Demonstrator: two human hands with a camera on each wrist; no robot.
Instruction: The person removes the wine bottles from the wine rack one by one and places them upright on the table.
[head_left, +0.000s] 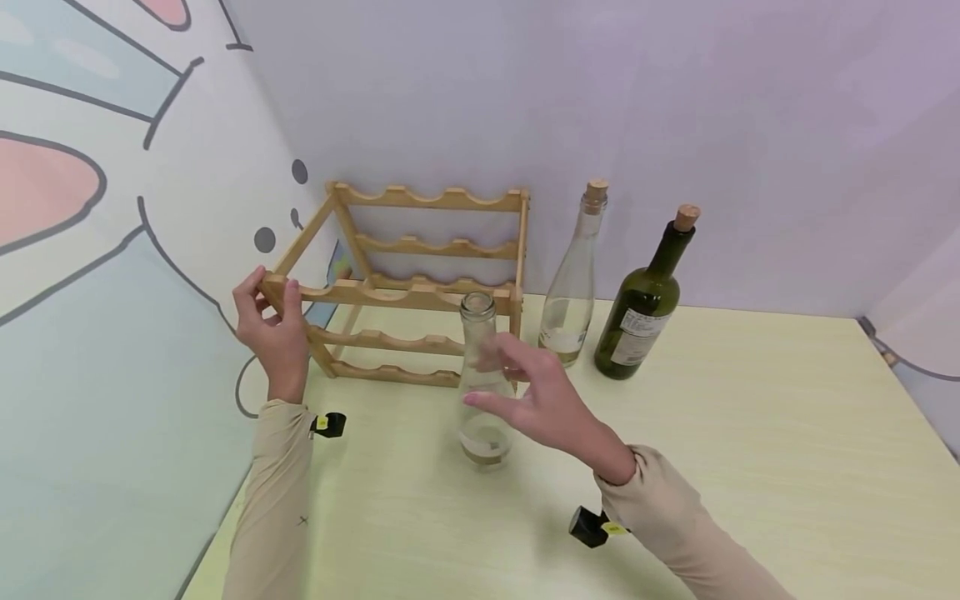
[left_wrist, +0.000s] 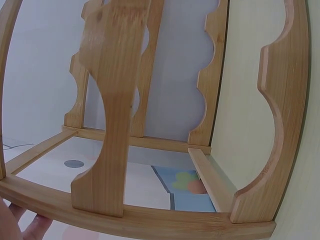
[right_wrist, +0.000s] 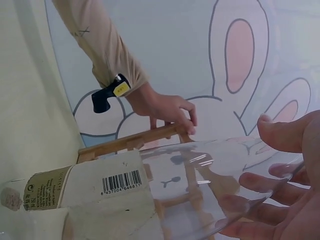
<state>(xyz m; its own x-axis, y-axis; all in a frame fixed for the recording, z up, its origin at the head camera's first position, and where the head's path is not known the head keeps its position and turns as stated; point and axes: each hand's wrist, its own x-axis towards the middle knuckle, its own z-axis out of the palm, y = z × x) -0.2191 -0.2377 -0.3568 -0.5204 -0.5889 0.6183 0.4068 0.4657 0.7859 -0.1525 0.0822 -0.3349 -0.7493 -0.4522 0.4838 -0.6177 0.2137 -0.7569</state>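
My left hand [head_left: 277, 329] grips the top left front corner of a wooden wine rack [head_left: 360, 292], thumb in front and fingers around the outer side. Scalloped rails of the rack fill the left wrist view, where the fingertips [left_wrist: 37, 226] show below a side bar. A clear glass bottle [head_left: 483, 443], uncorked, stands upright before the rack's right end. Around its upper body my right hand [head_left: 543, 396] is spread in a loose curve. In the right wrist view the fingers overlap the clear glass, while the thumb [right_wrist: 280, 135] stands apart from it. The bottle's barcode label [right_wrist: 120, 182] faces that camera.
Right of the rack stand a corked clear bottle [head_left: 567, 304] and a corked dark green bottle [head_left: 637, 321]. A wall rises behind them, and a wall with cartoon drawings [head_left: 187, 200] borders the rack's left side. The pale table [head_left: 780, 433] extends right.
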